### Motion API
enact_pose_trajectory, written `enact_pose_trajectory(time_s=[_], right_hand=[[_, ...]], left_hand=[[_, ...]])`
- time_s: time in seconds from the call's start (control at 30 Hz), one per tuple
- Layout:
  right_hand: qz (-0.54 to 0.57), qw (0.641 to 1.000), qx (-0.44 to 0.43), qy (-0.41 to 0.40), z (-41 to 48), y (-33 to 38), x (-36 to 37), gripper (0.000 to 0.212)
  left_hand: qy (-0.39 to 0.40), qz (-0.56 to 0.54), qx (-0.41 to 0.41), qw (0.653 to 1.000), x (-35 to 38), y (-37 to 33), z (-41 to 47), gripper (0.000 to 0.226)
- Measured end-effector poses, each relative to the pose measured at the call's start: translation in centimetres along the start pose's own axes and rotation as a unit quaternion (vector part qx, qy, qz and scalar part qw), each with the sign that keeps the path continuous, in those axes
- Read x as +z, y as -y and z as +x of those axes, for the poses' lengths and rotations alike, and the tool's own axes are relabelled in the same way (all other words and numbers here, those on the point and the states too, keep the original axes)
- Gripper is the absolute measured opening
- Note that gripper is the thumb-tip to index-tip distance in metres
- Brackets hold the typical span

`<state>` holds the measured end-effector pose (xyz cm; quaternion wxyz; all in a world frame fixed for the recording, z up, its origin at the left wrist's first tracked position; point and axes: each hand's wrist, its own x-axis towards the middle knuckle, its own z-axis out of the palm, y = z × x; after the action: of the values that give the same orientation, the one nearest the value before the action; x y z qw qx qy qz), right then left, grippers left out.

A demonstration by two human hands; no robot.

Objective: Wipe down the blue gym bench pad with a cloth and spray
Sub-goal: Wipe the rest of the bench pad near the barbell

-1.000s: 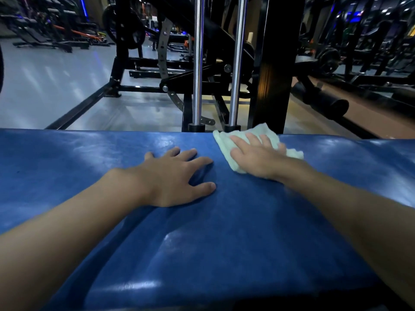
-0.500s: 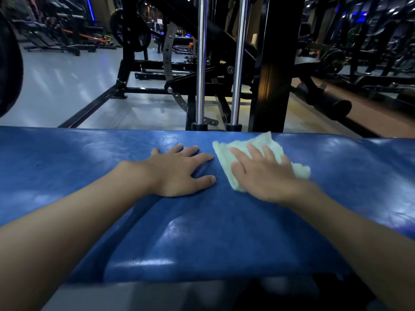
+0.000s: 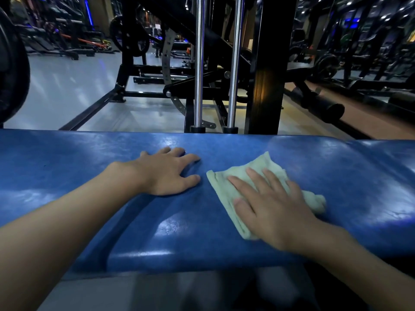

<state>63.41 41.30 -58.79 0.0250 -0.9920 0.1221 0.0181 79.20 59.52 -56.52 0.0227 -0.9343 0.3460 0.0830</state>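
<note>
The blue gym bench pad (image 3: 89,167) stretches across the whole view in front of me, glossy with light patches. A pale green folded cloth (image 3: 226,191) lies on it right of centre. My right hand (image 3: 269,205) presses flat on the cloth, fingers spread, covering most of it. My left hand (image 3: 167,172) rests flat on the bare pad just left of the cloth, fingers apart and holding nothing. No spray bottle is in view.
Behind the pad stand two chrome guide rods (image 3: 198,63) and a thick black upright post (image 3: 267,63) of a weight machine. A black weight plate (image 3: 11,68) sits at the far left. Grey floor (image 3: 67,90) and more machines lie beyond.
My right hand has dragged the cloth from the pad's far edge toward me and slightly right. My left hand has stayed planted on the pad.
</note>
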Motion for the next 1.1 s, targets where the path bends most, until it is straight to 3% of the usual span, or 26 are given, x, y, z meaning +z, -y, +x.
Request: enact_pose_trajectory(time_s=[0.1,0.33,0.47,0.63,0.83,0.97,1.03,1.1], right_hand=[[0.015,1.000,0.013,0.014,5.2,0.1,-0.2,0.054],[0.023,0.998,0.037,0.043,17.4,0.4,-1.1,0.057],[0.025,0.999,0.034,0.033,19.6,0.7,-1.4,0.059],[0.030,0.999,0.029,0.026,15.0,1.4,-0.6,0.056],[0.026,0.999,-0.010,-0.031,3.4,3.5,0.3,0.052],[0.037,0.999,-0.022,-0.001,-2.4,5.3,-0.1,0.052],[0.099,0.994,-0.042,0.001,-3.6,5.4,-1.0,0.050],[0.216,0.974,-0.037,-0.060,-4.0,4.0,-2.7,0.048]], left_hand=[[-0.005,0.014,0.003,1.000,0.2,0.0,0.3,0.066],[-0.016,0.029,0.013,0.999,0.9,0.4,0.2,0.066],[-0.021,0.018,0.012,1.000,1.0,0.4,-0.1,0.064],[-0.054,-0.017,0.024,0.998,1.2,0.7,-0.1,0.052],[-0.100,-0.061,0.021,0.993,1.0,1.5,-1.0,0.040],[-0.138,-0.074,-0.016,0.988,0.7,1.0,-2.5,0.036],[-0.180,-0.112,-0.049,0.976,0.2,-0.3,-3.7,0.029],[-0.251,-0.166,-0.062,0.952,-0.6,-2.7,-5.4,0.027]])
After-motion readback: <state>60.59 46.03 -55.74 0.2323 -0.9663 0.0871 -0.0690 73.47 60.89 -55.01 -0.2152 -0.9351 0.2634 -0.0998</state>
